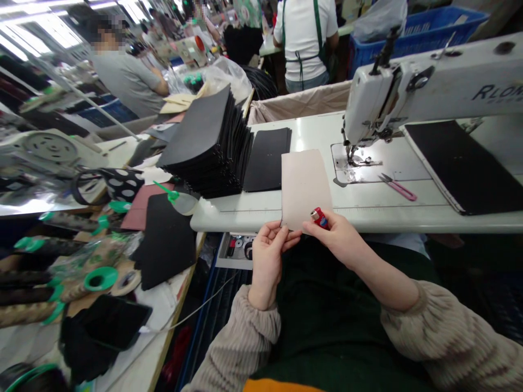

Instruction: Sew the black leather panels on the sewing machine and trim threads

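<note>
A pale beige panel (306, 182) lies at the front edge of the sewing table, its near edge between my hands. My left hand (272, 245) pinches the near left corner of this panel. In my right hand (337, 237) is a red lighter (319, 218), its metal top pointing up and left, while the fingertips touch the panel's near right part. Just left of the panel lies a flat black panel (267, 159), beside a tall stack of black panels (208, 141). Pink-handled thread snips (398, 188) rest to the right.
A sewing machine (376, 103) stands at the back right, with a black piece (466, 163) beyond it. On the left bench are a plastic oil bottle (183, 202), thread spools (100, 279) and a phone (116, 321). Two co-workers, in grey (126, 81) and white (304, 38), are farther back.
</note>
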The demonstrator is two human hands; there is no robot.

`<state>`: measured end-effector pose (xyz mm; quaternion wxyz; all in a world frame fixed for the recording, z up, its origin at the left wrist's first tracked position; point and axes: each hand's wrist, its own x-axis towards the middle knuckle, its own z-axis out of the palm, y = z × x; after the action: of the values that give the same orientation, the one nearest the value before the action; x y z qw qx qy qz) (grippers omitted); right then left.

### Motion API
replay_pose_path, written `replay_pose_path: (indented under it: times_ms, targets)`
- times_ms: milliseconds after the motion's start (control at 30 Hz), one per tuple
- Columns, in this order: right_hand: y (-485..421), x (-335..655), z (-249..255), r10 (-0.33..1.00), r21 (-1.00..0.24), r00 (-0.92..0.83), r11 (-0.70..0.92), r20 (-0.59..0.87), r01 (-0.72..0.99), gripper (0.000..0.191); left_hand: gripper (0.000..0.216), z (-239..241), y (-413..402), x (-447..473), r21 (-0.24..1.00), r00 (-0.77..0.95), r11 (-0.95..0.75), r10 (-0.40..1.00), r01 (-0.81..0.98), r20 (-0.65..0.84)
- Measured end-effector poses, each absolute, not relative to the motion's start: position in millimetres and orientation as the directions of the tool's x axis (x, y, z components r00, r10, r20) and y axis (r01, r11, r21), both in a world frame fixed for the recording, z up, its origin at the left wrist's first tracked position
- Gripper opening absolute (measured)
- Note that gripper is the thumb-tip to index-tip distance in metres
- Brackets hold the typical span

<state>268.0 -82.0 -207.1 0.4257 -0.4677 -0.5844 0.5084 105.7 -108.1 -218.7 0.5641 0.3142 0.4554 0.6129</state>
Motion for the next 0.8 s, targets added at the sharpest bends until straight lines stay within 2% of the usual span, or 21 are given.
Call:
replay_pose_path:
  times_ms: [333,533,800]
  targets:
    - [-83,284,-226,0.984,-0.991,-0.176,-0.008,-0.032,0.135,0.028,0.032,-240,-105,92,0.92,-0.182,0.101,0.967,-0.379,-0.18]
    - [-83,289,-228,0.986,-0.965,-0.164,0.017,-0.027,0.26,0.028,0.031,-244,-100,90,0.913,-0.189,0.15,0.953,-0.379,-0.236]
    - [-82,291,-228,0.982,-0.949,-0.187,0.034,-0.026,0.313,0.029,0.027,-254,-87,86,0.901,-0.194,0.235,0.927,-0.364,-0.32]
